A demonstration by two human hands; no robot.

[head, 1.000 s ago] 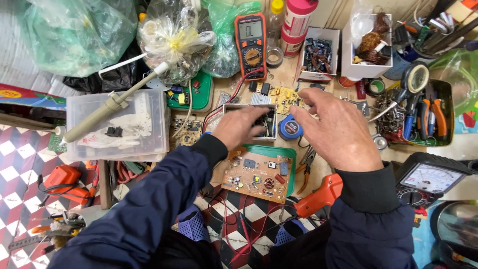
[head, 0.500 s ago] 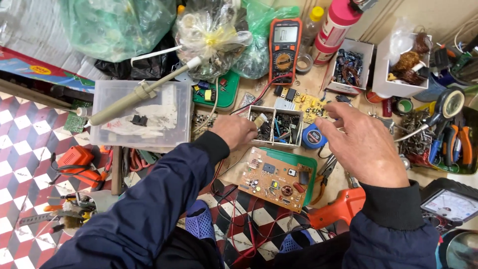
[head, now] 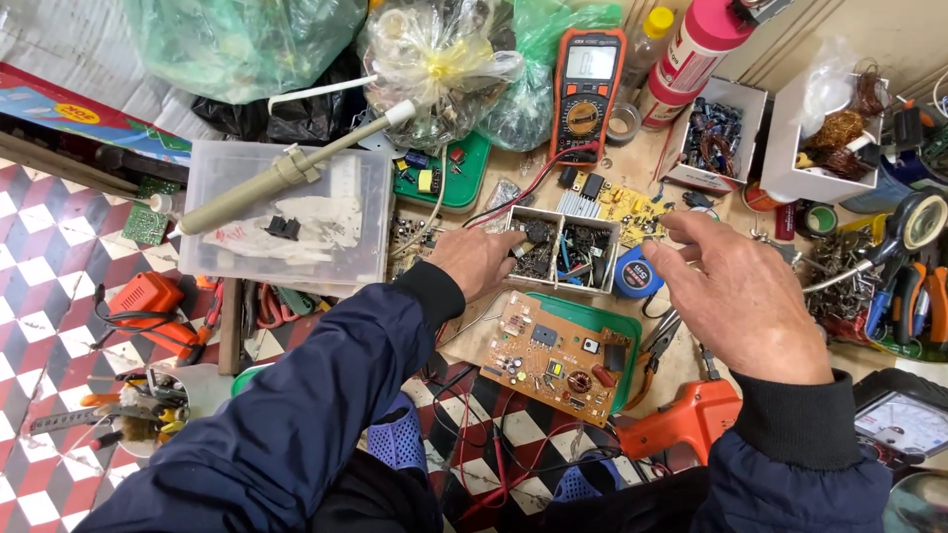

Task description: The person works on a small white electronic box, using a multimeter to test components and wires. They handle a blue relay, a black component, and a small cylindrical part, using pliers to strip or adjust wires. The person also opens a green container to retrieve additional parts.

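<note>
Fingers of the left hand (head: 479, 259) reach into the left cell of a small white two-compartment box (head: 561, 247) of loose electronic parts, closing on what looks like a small dark piece, though I cannot tell whether it is truly pinched. Right hand (head: 743, 296) hovers open and spread just right of the box, holding nothing. Bare brown circuit board (head: 555, 357) lies below the box on a green tray (head: 612, 331), with no hand or tool on it, so work on the board itself looks not yet begun; picking out a part seems the step in hand. An orange multimeter (head: 587, 84) stands beyond
</note>
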